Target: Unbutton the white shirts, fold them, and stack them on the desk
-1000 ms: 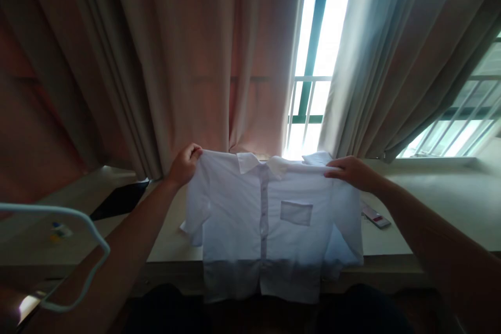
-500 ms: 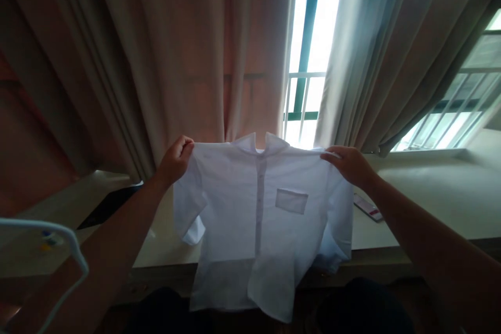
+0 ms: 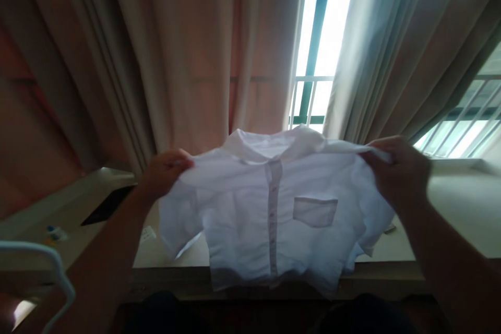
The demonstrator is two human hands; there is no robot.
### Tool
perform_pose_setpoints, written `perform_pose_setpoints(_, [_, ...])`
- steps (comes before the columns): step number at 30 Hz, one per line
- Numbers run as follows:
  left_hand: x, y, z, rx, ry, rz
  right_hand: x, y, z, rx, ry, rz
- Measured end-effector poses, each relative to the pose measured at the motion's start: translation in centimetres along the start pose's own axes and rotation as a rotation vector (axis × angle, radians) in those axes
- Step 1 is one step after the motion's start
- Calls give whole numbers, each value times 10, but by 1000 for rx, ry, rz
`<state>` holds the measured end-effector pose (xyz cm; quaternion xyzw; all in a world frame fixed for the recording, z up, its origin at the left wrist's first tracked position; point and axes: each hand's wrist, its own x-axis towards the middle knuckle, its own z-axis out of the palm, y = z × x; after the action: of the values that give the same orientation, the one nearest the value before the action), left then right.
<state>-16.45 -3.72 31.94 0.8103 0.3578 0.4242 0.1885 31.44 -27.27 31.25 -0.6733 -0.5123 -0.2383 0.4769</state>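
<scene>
A white button-up shirt [image 3: 242, 209] with a collar and a chest pocket hangs spread out in front of me, its buttoned front facing me. My left hand [image 3: 166, 169] is closed on the shoulder at the left. At the right, my right hand [image 3: 399, 164] pinches the other shoulder, its edge slightly smeared by motion. The collar gapes between the hands. The lower hem curls and hangs in front of the counter's edge, and the shirt's back is hidden.
Behind the shirt runs a pale counter [image 3: 457, 219] beneath long curtains [image 3: 188, 52] and a bright window gap [image 3: 336, 26]. A dark flat object [image 3: 109, 206] and a small bottle [image 3: 57, 233] lie at left. A pale curved bar [image 3: 35, 248] stands nearest me at left.
Both hands have moved farther apart, the right one clearly to the right and closer. The shirt looks larger, its hem has swung upward, and its collar has opened wider.
</scene>
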Motion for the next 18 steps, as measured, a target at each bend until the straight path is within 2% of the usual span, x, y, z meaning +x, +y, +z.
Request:
perform_pose_setpoints(1, [-6,-7,13,-28,-136,-9,-12,6,12,10,-158,9])
perform_pose_setpoints(2, [-12,-15,26,-46,-218,-48,-24,14,25,27,-388,-3])
perform_pose_setpoints(3, [-18,-23,38,-57,-271,-93,-36,22,36,35,-524,-2])
perform_pose_setpoints(5, [-27,-37,54,-82,-295,-129,-55,38,49,75,-595,19])
perform_pose_setpoints(8, [-38,-43,52,-85,-275,-128,-69,53,43,142,-611,77])
perform_pose_setpoints(13, [-56,-34,29,37,-280,-97,-80,51,15,190,-692,147])
perform_pose_setpoints(15, [-66,-34,23,113,-274,-83,-87,47,8,167,-643,156])
perform_pose_setpoints(18, [-78,-39,17,201,-309,-66,-96,37,4,83,-414,112])
